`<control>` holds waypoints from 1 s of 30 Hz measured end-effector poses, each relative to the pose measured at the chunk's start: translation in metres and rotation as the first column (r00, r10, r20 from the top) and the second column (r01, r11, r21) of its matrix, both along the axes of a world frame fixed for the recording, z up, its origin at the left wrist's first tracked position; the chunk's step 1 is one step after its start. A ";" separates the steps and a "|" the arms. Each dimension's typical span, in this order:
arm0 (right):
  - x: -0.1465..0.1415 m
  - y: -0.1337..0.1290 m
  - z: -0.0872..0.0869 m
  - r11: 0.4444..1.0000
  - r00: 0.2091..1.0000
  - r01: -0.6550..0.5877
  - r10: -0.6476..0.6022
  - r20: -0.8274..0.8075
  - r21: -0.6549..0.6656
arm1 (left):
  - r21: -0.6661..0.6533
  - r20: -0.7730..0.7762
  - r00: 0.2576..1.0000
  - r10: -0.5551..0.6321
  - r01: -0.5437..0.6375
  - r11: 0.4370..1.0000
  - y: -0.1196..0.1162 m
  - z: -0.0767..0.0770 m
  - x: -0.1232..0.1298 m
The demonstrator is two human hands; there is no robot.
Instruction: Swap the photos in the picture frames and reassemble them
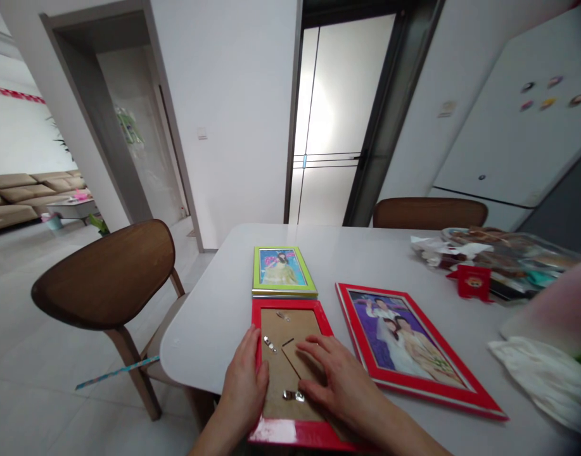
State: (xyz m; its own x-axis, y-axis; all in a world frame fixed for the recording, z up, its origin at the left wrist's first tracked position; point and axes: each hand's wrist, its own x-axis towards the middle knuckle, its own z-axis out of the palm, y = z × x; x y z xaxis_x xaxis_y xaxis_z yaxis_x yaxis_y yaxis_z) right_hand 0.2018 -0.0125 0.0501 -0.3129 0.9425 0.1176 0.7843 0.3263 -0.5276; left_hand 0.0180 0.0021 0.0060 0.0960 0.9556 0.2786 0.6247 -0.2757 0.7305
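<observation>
A red picture frame (280, 432) lies face down at the near table edge, its brown backing board (280, 361) and several metal clips showing. My left hand (245, 373) is closed along its left side, thumb on the edge. My right hand (335, 380) lies over the right part of the board, fingers apart and slightly bent, hiding that side. Just beyond is a yellow-green picture frame (284, 271) with a photo of a person in a pale dress. To the right, a larger red picture frame (408, 342) lies face up with a photo of several people.
The white table (214, 316) has a rounded left corner. On its right are plastic packaging (504, 247), a small red packet (474, 282) and a white cloth (542, 380). A wooden chair (109, 278) stands at the left, another chair (430, 213) behind the table.
</observation>
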 end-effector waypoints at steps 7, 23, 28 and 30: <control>-0.003 0.002 0.006 0.994 0.994 0.106 -0.106 -0.014 0.000 | -0.072 0.092 0.996 0.015 -0.008 0.997 0.000 0.009 0.001; 0.035 0.025 0.002 0.957 0.951 0.286 -0.290 0.110 0.057 | -0.427 0.508 0.826 0.243 -0.004 0.904 0.006 0.043 -0.080; 0.031 0.030 -0.007 0.958 0.939 0.284 -0.284 0.195 0.026 | -0.427 0.372 0.884 0.282 -0.107 0.898 0.012 0.033 -0.107; 0.028 0.032 -0.005 0.956 0.936 0.294 -0.292 0.197 0.016 | -0.392 0.294 0.911 0.290 -0.162 0.906 0.016 0.031 -0.114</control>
